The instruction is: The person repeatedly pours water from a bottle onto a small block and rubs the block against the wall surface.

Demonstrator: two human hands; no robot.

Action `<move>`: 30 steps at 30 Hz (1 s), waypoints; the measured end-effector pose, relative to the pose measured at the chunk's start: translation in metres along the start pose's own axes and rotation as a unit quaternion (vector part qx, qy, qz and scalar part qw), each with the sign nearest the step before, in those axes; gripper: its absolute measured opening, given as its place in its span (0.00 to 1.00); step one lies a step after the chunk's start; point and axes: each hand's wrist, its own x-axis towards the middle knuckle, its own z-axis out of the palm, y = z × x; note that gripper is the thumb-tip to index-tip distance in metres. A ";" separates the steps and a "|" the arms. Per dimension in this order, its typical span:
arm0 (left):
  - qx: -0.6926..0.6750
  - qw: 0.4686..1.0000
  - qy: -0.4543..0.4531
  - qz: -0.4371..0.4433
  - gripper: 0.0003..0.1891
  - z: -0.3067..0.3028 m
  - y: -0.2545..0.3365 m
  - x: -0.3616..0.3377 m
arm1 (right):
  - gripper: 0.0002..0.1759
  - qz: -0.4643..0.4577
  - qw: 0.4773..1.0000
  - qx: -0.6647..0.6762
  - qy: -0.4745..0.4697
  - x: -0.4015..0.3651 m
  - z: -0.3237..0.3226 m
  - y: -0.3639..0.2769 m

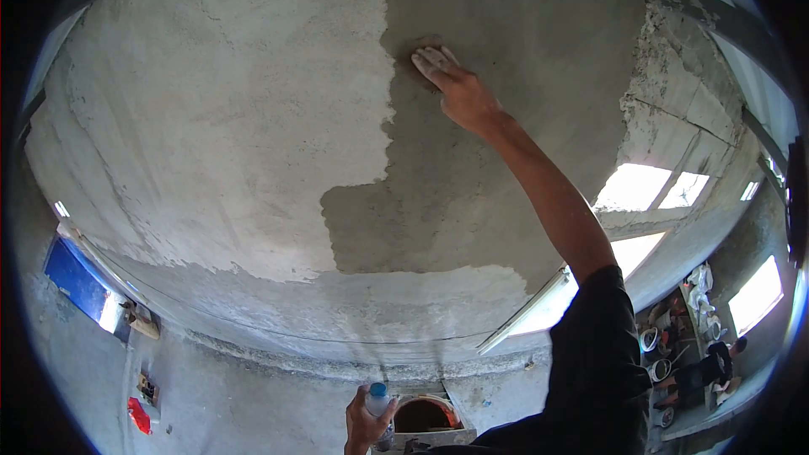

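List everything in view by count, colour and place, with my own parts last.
Plastered wall: one, pale grey, centre
Damp-looking plaster patch: one, dark grey, upper centre
Thin flat pad: one, brownish, on the patch
Clear plastic bottle: one, blue cap, bottom centre
Round-mouthed container: one, brown inside, beside the bottle
Rectangular panel: one, blue, far left
Unclear object: one, red, lower left
Round buckets: at least two, white, lower right
Person: one, dark clothing, lower right
Bright openings: several, white, mostly right
Left hand: one, around the bottle
Right hand: one, on the pad
Sleeve: one, black, right
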 end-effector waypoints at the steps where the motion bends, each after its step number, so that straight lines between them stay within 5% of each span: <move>1: 0.001 1.000 0.000 0.001 0.21 0.000 0.002 0.000 | 0.41 -0.008 1.000 0.010 0.016 -0.002 -0.001 0.001; 2: -0.003 1.000 0.002 0.003 0.21 -0.001 0.005 0.000 | 0.41 -0.007 1.000 0.010 0.018 0.000 -0.006 0.007; 4: -0.007 1.000 0.004 0.005 0.21 -0.001 0.005 0.001 | 0.38 0.191 0.975 0.023 0.109 0.013 -0.018 0.030; 5: -0.011 1.000 0.004 0.002 0.21 -0.001 0.003 0.001 | 0.38 0.192 0.975 0.024 0.109 0.022 -0.013 0.038; 8: -0.009 1.000 0.006 0.007 0.21 0.001 -0.002 0.000 | 0.36 0.123 0.969 -0.058 0.207 0.036 -0.002 0.040; 11: -0.001 1.000 0.008 0.010 0.21 0.003 0.001 0.000 | 0.33 0.072 0.994 0.001 0.077 0.025 0.018 0.009; 13: 0.006 1.000 0.006 0.009 0.21 0.001 0.007 -0.002 | 0.33 -0.056 0.995 0.086 0.008 0.020 0.024 -0.003; 17: 0.007 1.000 0.011 0.000 0.21 0.001 0.007 -0.005 | 0.33 0.044 0.994 0.034 0.091 0.033 -0.006 0.022; 19: 0.006 1.000 0.008 -0.026 0.21 0.000 0.005 -0.008 | 0.33 0.124 0.958 0.011 0.258 0.046 -0.018 0.041; 23: 0.011 1.000 0.015 -0.011 0.20 0.000 0.007 -0.008 | 0.40 0.139 0.979 0.003 0.150 0.022 0.023 0.031; 25: 0.010 1.000 0.015 -0.012 0.20 0.001 0.011 -0.009 | 0.41 -0.041 0.998 0.040 -0.002 -0.001 0.027 0.007; 29: -0.004 1.000 0.009 0.002 0.20 0.001 0.013 -0.006 | 0.41 -0.034 0.999 0.020 -0.007 -0.001 0.009 0.006; 30: -0.003 1.000 0.010 0.010 0.20 0.001 0.012 -0.007 | 0.40 -0.003 0.996 0.022 0.089 0.007 0.001 0.020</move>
